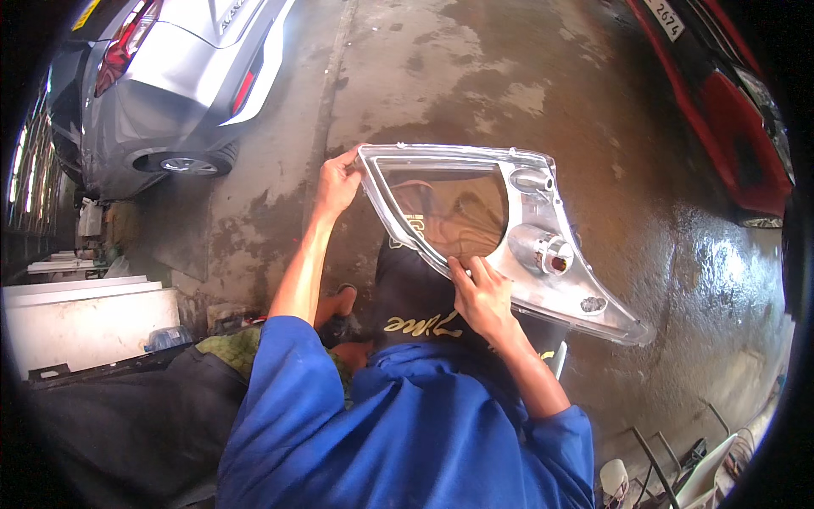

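A silver car headlight housing (521, 301) with a clear rim is tilted across the space before me. It has a wide see-through window on its left and a round, cup-like socket (553, 254) on its right. My left hand (339, 182) is closed on the upper left corner, thumb and fingers pinching the rim. At the lower edge, near the middle, my right hand (485, 297) has its fingers curled against the rim. Whether something small lies between those fingers cannot be made out. Black cloth with gold lettering (415, 293) is beneath the housing, partly seen through the window.
A grey car (186, 85) stands at the far left, a dark red one (729, 127) at the far right. The concrete floor (441, 76) is wet in patches. Pale panels (93, 327) lean at left near a sandalled foot (343, 301). Metal legs (653, 462) stand at lower right.
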`<state>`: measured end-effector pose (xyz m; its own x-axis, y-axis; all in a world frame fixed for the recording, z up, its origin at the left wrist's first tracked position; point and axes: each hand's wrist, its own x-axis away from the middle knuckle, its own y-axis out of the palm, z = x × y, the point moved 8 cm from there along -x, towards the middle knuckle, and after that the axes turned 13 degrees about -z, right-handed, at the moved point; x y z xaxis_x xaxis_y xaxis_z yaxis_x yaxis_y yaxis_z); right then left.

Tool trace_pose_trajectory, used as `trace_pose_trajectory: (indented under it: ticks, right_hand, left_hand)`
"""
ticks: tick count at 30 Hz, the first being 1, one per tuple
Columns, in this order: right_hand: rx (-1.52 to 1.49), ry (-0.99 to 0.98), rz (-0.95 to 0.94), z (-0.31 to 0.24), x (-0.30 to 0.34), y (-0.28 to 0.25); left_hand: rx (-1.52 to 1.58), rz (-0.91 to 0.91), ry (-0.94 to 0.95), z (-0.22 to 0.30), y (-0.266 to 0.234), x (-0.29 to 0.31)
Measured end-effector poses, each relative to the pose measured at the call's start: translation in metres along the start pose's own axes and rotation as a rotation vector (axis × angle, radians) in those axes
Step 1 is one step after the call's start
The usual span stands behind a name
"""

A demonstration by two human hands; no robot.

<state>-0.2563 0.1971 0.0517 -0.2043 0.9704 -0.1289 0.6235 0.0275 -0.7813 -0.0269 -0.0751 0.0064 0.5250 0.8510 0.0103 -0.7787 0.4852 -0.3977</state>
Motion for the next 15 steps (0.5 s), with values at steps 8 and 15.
trace_pose_trajectory:
  ticks: [8, 15]
  right_hand:
    - [0.026, -0.045, 0.01, 0.004, -0.006, -0.004]
    - [0.013, -0.036, 0.013, -0.001, 0.001, -0.002]
  left_hand:
    - [-0.257, 0.123, 0.013, 0.032, 0.004, -0.001]
    - [-0.301, 0.106, 0.086, 0.046, 0.006, 0.007]
